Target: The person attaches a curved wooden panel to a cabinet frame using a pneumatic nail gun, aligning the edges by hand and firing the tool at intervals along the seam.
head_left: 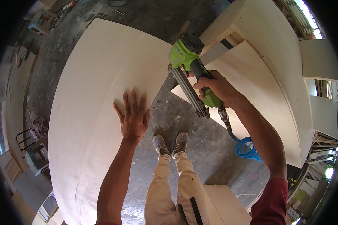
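Observation:
My right hand (218, 88) is wrapped round the black grip of a green pneumatic nail gun (184, 56). Its long metal magazine slants down toward me, and its dark head is at the far end, beside the right edge of a large pale plywood panel (90, 93). From the base of the handle an air fitting leads to a coiled blue hose (248, 148). My left hand (133, 116) lies flat on the panel near that same edge, fingers spread, holding nothing. Whether the gun's tip touches the panel is hard to see.
On the right stands a big pale wooden cabinet (274, 41), with another plywood sheet (248, 82) against it. A wooden board (225, 202) is near my legs. Plastic stools (41, 21) and tools lie on the grey concrete floor (169, 112) at left. My shoes are between the panels.

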`<action>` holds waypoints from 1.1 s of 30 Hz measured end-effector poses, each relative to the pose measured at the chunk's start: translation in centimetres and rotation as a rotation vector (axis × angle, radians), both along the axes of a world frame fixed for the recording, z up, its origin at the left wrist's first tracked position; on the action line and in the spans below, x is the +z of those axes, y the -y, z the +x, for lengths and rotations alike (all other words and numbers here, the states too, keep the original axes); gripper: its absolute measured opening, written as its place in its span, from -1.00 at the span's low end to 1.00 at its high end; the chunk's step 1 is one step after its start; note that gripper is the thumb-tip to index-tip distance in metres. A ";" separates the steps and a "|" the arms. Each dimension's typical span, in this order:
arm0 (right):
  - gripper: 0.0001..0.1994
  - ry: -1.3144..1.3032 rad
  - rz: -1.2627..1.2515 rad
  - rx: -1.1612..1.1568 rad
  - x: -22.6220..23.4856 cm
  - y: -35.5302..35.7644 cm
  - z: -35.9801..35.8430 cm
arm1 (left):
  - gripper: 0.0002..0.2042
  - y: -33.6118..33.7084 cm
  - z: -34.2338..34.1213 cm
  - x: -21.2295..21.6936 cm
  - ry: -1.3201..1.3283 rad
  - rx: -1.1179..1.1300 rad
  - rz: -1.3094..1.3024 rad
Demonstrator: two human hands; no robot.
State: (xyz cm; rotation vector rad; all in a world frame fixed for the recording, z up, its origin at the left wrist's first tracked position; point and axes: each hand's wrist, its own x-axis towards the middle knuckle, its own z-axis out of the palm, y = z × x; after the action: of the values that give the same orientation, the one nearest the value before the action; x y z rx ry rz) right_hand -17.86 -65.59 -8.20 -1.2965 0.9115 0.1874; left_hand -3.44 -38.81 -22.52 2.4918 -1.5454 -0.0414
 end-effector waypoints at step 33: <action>-0.71 0.023 -0.153 0.068 -1.8 -3.7 -5.4 | -0.52 -3.8 4.7 -3.0 -0.649 -0.067 -0.612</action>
State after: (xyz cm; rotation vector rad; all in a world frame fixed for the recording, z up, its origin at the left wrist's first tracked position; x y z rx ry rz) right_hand -23.27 -61.92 -10.02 -1.4700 0.8759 0.1581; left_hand 1.30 -35.04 -25.49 1.7098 -1.1353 -0.3041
